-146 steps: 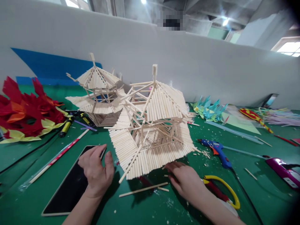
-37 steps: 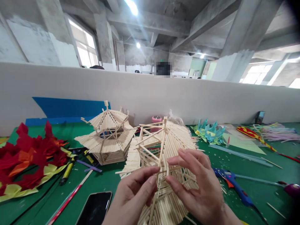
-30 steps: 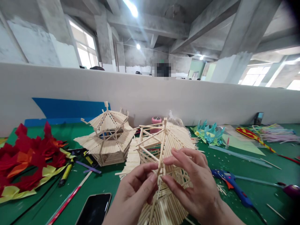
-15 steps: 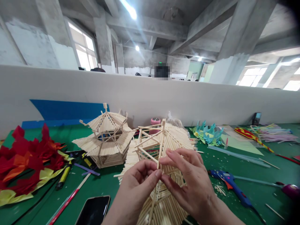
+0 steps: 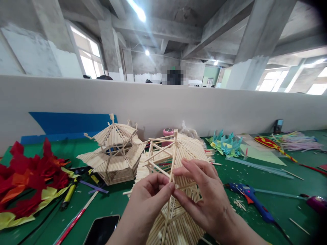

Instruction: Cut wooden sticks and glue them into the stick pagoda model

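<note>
A two-tier pavilion model of thin wooden sticks point(image 5: 176, 149) stands tilted in front of me on the green table point(image 5: 268, 200). Both hands meet at one of its roof ridge sticks. My left hand point(image 5: 146, 200) pinches the stick with thumb and forefinger. Facing it, the fingers of my right hand point(image 5: 204, 197) are closed on the same ridge. A second, finished stick pavilion point(image 5: 112, 153) stands behind to the left, untouched.
A black phone point(image 5: 102, 229) lies at the near left, by a red-and-white rod point(image 5: 74, 221). Red and yellow paper leaves point(image 5: 28, 180) fill the far left. A blue glue gun point(image 5: 249, 197) lies right, teal paper flowers point(image 5: 226, 143) and paper strips behind. A grey partition point(image 5: 178, 105) backs the table.
Five seconds ago both hands rested low on the table by the model; now they are raised and pinching the roof ridge. Over the last second they crept slightly up the stick.
</note>
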Demonstrator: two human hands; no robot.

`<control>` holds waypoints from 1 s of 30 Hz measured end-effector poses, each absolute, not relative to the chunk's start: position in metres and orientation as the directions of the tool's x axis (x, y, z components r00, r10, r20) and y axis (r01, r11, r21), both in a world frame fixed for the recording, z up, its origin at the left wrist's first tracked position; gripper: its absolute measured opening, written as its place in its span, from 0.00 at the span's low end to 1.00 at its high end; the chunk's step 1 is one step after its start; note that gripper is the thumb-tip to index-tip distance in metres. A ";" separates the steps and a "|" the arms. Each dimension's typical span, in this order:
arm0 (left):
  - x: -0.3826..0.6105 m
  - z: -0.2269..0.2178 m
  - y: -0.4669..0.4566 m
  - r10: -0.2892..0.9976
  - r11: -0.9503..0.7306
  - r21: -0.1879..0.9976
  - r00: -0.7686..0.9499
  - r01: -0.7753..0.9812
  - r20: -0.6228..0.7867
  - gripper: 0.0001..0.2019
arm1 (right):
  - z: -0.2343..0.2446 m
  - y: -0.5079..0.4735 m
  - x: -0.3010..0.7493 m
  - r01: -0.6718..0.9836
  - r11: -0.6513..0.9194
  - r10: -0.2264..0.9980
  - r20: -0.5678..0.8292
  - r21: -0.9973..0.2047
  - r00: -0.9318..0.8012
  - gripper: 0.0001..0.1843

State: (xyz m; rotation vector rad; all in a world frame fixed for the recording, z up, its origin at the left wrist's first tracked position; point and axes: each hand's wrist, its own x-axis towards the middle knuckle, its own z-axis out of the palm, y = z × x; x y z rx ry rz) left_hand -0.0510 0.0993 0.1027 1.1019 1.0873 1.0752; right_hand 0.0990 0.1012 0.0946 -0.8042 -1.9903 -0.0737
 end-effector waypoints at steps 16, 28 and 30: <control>-0.054 0.103 0.097 0.981 0.119 0.986 0.164 -0.116 -0.099 0.08 | 0.095 0.100 0.099 0.569 0.765 0.538 0.784 -0.300 -0.310 0.35; -0.060 0.100 0.095 0.981 0.135 0.978 0.159 -0.161 -0.110 0.07 | 0.097 0.101 0.100 0.580 0.762 0.545 0.768 -0.289 -0.334 0.34; -0.060 0.098 0.096 0.978 0.142 0.975 0.178 -0.169 -0.111 0.07 | 0.097 0.101 0.100 0.584 0.764 0.533 0.778 -0.275 -0.331 0.35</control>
